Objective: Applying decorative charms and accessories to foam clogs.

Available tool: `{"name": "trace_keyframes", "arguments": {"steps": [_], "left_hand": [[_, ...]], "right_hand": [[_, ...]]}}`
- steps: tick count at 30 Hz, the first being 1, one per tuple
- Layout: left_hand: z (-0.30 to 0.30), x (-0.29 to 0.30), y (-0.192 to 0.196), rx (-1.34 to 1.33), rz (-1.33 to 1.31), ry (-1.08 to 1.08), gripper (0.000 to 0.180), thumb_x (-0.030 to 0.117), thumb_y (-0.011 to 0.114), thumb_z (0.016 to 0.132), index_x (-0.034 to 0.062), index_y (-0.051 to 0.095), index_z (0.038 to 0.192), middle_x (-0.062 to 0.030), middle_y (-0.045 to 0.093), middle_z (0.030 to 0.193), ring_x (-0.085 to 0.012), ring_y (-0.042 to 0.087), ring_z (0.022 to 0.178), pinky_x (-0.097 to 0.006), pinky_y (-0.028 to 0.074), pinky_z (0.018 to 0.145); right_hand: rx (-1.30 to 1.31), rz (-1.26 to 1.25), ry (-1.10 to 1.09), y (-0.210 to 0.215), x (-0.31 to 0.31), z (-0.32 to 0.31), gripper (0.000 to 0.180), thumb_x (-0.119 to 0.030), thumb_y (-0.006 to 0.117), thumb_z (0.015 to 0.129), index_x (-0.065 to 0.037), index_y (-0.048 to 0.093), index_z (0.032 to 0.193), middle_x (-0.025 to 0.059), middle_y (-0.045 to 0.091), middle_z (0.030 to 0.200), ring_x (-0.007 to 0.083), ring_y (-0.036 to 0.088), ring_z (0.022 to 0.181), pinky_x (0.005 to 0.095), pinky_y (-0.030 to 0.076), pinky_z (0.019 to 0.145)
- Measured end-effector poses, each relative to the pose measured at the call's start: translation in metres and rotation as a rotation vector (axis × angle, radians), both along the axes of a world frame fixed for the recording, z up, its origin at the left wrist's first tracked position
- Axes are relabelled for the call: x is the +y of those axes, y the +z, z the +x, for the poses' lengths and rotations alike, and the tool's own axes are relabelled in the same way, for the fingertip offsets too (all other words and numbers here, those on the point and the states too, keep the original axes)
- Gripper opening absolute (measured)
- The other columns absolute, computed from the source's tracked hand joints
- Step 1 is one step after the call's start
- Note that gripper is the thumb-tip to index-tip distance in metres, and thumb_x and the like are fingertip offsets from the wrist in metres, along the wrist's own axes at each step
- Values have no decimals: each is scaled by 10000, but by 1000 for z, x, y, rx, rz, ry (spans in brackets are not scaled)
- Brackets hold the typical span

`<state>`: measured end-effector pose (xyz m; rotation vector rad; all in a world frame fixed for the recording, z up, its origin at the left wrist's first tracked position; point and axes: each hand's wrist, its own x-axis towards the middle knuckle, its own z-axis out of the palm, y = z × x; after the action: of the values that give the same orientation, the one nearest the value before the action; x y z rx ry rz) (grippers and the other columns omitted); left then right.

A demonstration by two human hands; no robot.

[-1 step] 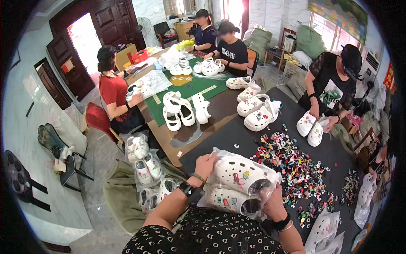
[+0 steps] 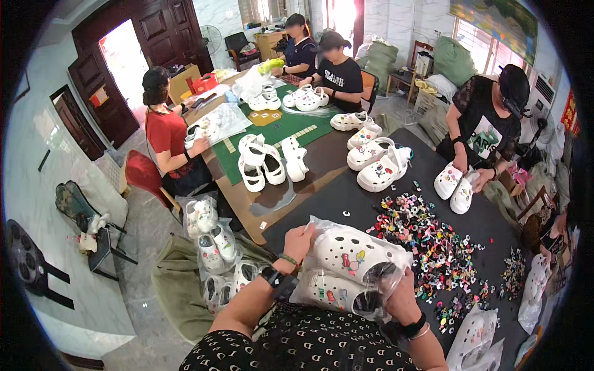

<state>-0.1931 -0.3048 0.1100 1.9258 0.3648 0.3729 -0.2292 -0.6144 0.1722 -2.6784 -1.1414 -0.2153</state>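
Hardly anything has moved since the earlier frame, the clear plastic bag (image 2: 301,291) staying between the hands. Its two white, perforated foam clogs (image 2: 334,243), dotted with colourful charms, lie side by side, heel openings rightward. The left hand (image 2: 299,243) pinches the bag's upper-left corner; the right hand (image 2: 403,299) curls around its right edge, fingertips partly hidden. Another transparent bag (image 2: 473,337), lower right, contains white clogs.

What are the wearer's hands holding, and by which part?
A clear bag of white clogs: left hand at its upper-left corner, right hand at its right end.
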Motion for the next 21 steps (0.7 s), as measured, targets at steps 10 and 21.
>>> {"name": "trace_keyframes", "arguments": {"steps": [10,21], "left_hand": [[-17,30,-12,280,-424,-176,485,446,468,951,-7,640,913,-55,644,806,-142,566,684,-288,418,633],[-53,3,21,12,454,-230,445,358,515,926,4,601,671,-252,540,642,-415,567,612,-444,431,522]], "right_hand": [[13,125,-87,-2,-12,-9,198,-79,591,626,-96,652,814,100,640,878,305,587,923,476,392,833],[144,51,-240,-8,-11,-6,133,-150,663,601,-100,602,708,95,600,730,335,574,762,457,373,725]]}}
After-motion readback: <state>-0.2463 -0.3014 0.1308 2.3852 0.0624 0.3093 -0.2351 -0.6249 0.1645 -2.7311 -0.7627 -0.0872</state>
